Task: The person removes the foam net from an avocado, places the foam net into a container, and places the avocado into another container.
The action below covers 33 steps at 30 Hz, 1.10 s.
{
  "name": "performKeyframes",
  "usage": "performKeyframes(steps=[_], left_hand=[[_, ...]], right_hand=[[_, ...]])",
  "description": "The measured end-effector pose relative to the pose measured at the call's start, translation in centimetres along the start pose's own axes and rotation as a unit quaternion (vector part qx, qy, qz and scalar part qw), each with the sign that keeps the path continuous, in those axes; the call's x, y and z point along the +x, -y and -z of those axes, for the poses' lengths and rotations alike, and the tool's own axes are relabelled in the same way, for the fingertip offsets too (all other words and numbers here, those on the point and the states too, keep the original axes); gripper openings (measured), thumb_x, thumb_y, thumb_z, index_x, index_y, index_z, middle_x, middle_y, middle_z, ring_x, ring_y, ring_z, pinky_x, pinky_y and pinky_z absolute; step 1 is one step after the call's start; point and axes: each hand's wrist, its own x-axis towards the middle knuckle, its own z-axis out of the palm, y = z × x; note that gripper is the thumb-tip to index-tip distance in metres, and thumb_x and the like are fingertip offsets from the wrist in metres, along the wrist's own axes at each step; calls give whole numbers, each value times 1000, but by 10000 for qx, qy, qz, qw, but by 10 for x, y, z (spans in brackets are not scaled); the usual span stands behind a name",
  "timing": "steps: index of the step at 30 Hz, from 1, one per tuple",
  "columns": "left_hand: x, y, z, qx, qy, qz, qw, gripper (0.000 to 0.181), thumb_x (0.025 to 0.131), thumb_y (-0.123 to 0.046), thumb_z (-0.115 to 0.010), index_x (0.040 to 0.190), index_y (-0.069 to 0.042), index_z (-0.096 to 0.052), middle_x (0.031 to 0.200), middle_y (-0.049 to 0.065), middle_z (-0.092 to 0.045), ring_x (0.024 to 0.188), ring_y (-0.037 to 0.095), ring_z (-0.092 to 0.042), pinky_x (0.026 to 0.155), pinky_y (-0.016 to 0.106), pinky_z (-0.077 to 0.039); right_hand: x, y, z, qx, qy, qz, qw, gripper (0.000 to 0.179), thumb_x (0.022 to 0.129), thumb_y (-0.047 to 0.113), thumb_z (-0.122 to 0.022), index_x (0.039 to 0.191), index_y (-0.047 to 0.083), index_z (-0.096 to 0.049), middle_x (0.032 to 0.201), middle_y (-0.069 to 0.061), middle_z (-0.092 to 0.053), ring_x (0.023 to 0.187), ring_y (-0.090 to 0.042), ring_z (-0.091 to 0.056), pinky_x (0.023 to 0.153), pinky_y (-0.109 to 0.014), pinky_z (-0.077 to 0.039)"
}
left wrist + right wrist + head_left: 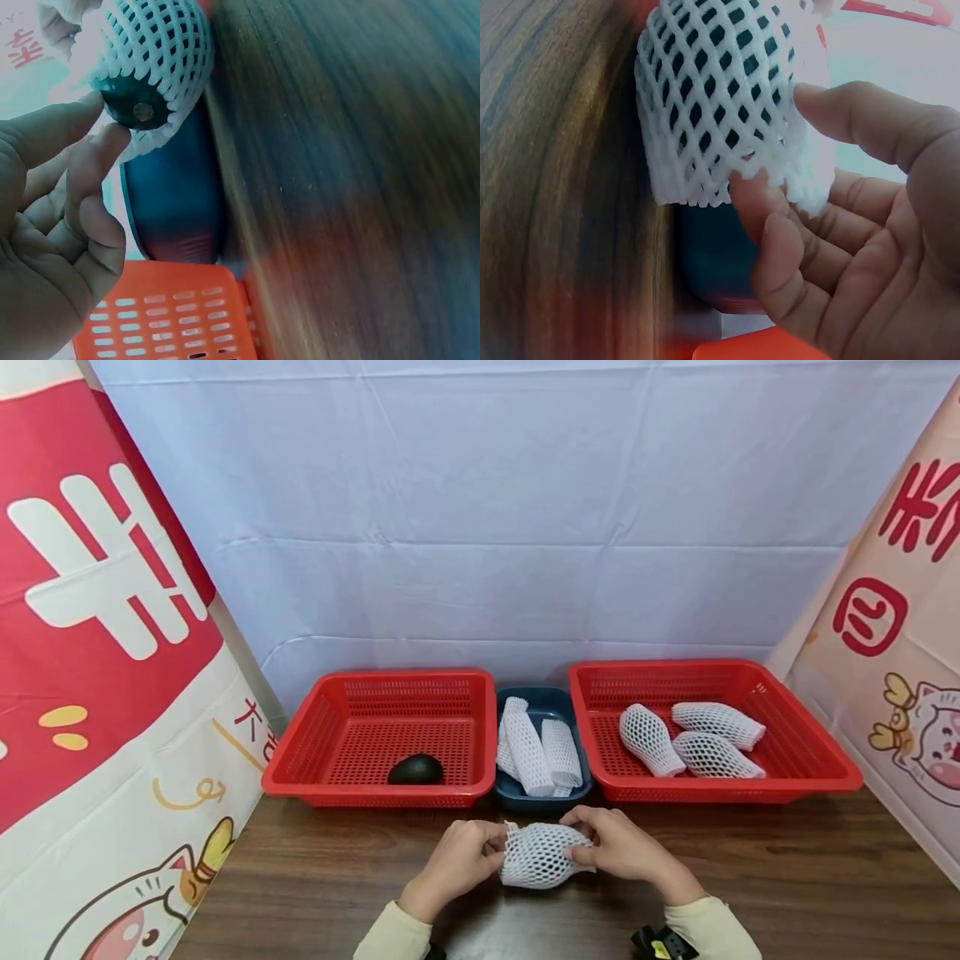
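A dark green avocado (139, 105) sits inside a white foam net sleeve (543, 857), held just above the table in front of the containers. In the left wrist view, its end with the round stem scar shows at the sleeve's opening. My left hand (467, 858) pinches that end between thumb and index finger. At the sleeve's other end my right hand (626, 846) grips the net's edge. The right wrist view shows the right thumb (840, 105) on the outside of the mesh and the index fingertip at the rim, partly hidden by it.
A red basket (300, 768) on the left holds one bare avocado (416, 769). Between the baskets, a dark blue bin (551, 697) holds several foam net sleeves (527, 750). The right red basket (817, 760) contains 3 net-wrapped pieces (651, 739). Wooden table (315, 877) lies beneath; cloth hangs around.
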Motion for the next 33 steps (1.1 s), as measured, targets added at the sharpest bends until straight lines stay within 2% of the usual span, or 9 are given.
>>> performKeyframes(steps=[4, 6, 9, 12, 15, 26, 30, 33], left_hand=[[2, -1, -2, 81, 175, 97, 9998, 38, 64, 0, -73, 102, -7, -69, 76, -5, -61, 64, -1, -51, 58, 16, -42], [3, -1, -3, 181, 258, 141, 9994, 51, 62, 0, -75, 112, -5, -66, 86, -1, -62, 70, 3, -52, 62, 18, -43], [3, -1, -5, 179, 376, 220, 9989, 60, 60, 4, -73, 118, -5, -62, 100, 1, -64, 79, 5, -54, 67, 21, -45], [2, 0, -7, 56, 397, 290, 9988, 61, 60, 7, -72, 119, -5, -62, 107, 1, -64, 82, 4, -55, 69, 21, -46], [2, 1, -8, -81, 340, 320, 9989, 58, 61, 9, -70, 116, -6, -62, 102, -1, -65, 79, 3, -55, 66, 19, -46], [0, 5, -12, -232, 114, 142, 9996, 49, 65, 6, -72, 111, -9, -63, 98, -5, -64, 83, 1, -56, 71, 19, -46], [-1, 5, -12, -356, 114, 120, 9992, 50, 64, 10, -71, 111, -8, -61, 96, -4, -63, 81, 2, -56, 69, 19, -46], [-1, 5, -9, -535, 175, 221, 9982, 51, 64, 12, -70, 110, -7, -60, 93, -3, -62, 79, 3, -57, 67, 20, -47]], right_hand=[[1, 1, -1, 134, 55, -6, 9999, 24, 83, 17, -70, 102, 4, -62, 67, 7, -55, 55, -6, -51, 50, -26, -44], [2, 1, -2, 182, 101, -40, 9998, 23, 84, 17, -69, 101, 4, -62, 67, 7, -56, 55, -7, -51, 50, -26, -44], [3, 1, -2, 227, 157, -97, 9996, 23, 84, 18, -69, 101, 4, -62, 68, 8, -56, 57, -9, -52, 50, -25, -44], [3, 0, -3, 231, 179, -116, 9995, 23, 85, 19, -68, 101, 4, -63, 68, 7, -57, 58, -10, -52, 51, -25, -44], [3, 0, -3, 232, 185, -117, 9995, 23, 85, 19, -68, 101, 5, -63, 69, 7, -57, 58, -10, -52, 51, -25, -44], [1, -2, -2, 303, 149, -71, 9994, 23, 85, 18, -68, 102, 4, -63, 72, 6, -57, 61, -9, -53, 52, -26, -45], [-1, -3, -1, 306, 109, 36, 9995, 20, 85, 18, -68, 100, 5, -64, 72, 7, -57, 61, -7, -52, 52, -25, -45], [-2, -4, 0, 242, 22, 101, 9997, 16, 85, 18, -68, 97, 8, -65, 71, 8, -56, 61, -6, -52, 52, -25, -45]])
